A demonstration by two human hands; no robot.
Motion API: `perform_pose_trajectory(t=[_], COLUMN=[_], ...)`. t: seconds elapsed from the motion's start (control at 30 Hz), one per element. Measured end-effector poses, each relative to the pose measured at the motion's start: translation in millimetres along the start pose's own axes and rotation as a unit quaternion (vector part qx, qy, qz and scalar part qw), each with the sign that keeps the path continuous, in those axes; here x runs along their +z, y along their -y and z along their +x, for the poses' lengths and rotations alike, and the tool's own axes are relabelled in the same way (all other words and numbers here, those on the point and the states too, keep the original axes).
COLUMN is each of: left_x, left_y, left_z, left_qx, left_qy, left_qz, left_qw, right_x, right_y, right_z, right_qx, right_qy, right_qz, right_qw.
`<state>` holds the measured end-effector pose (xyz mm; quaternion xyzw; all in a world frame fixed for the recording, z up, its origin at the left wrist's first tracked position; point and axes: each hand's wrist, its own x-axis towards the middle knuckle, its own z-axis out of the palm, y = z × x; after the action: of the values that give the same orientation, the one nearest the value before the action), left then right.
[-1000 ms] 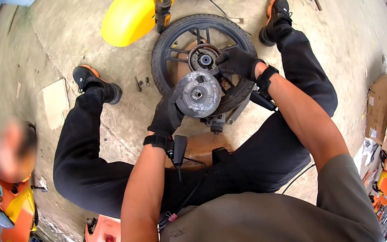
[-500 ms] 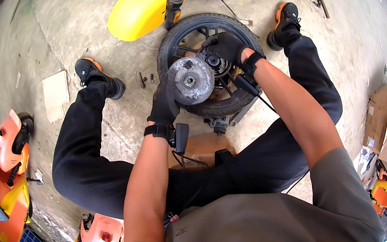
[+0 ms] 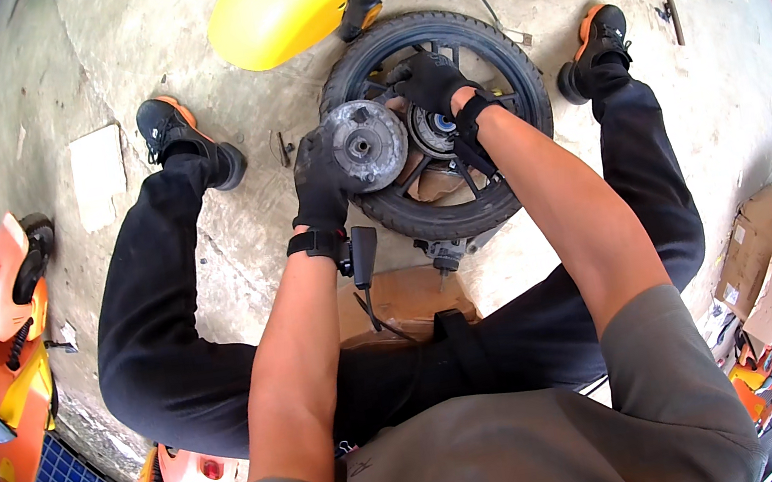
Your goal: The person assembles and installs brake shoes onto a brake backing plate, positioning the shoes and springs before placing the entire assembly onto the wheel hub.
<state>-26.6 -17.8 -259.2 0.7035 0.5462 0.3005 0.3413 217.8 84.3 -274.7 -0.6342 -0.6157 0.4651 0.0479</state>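
My left hand (image 3: 320, 179), in a black glove, grips a round grey metal brake plate (image 3: 367, 145) by its left edge. The plate is held over the left part of a black spoked wheel (image 3: 534, 106) with its tyre, lying flat between my feet. Beside the plate shows the wheel's hub (image 3: 431, 133), with a bluish ring in its middle. My right hand (image 3: 432, 82), gloved too, is over the hub's far side, fingers curled toward the plate's upper right edge. What its fingertips hold is hidden.
Beyond the wheel stands a yellow scooter with a front mudguard (image 3: 274, 11) and a dark fork leg (image 3: 364, 4). Small bolts (image 3: 284, 148) and a cardboard piece (image 3: 100, 177) lie left on the concrete. A brown carton (image 3: 760, 242) is at right, orange scooters (image 3: 7, 301) at left.
The brake plate in my left hand has moved left, farther off the hub. My right hand has shifted left and away from me. The wheel appears farther right as the whole view shifted.
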Motion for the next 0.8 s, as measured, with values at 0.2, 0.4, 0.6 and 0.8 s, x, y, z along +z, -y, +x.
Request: perform_pose_trajectory(t=[0.2, 0.4, 0.6, 0.8], left_x=[18.1, 10.9, 1.6, -3.1], left_y=[-4.9, 9.7, 1.4, 2.4], left_z=[4.0, 4.0, 4.5, 4.0], left_qx=[-0.273, -0.296, -0.341, -0.382], left_qy=[-0.152, -0.136, -0.159, -0.16], left_qz=[-0.236, -0.253, -0.312, -0.364], left_qw=[0.92, 0.911, 0.872, 0.834], right_x=[5.5, 2.2, 11.0, 10.0], right_y=[7.8, 13.3, 8.7, 13.3], right_z=[0.7, 0.3, 5.9, 4.4], right_qx=[0.015, 0.014, -0.01, -0.03], right_qy=[-0.027, -0.012, -0.056, -0.05], right_qz=[-0.089, -0.085, -0.085, -0.065], right_qw=[0.996, 0.996, 0.995, 0.996])
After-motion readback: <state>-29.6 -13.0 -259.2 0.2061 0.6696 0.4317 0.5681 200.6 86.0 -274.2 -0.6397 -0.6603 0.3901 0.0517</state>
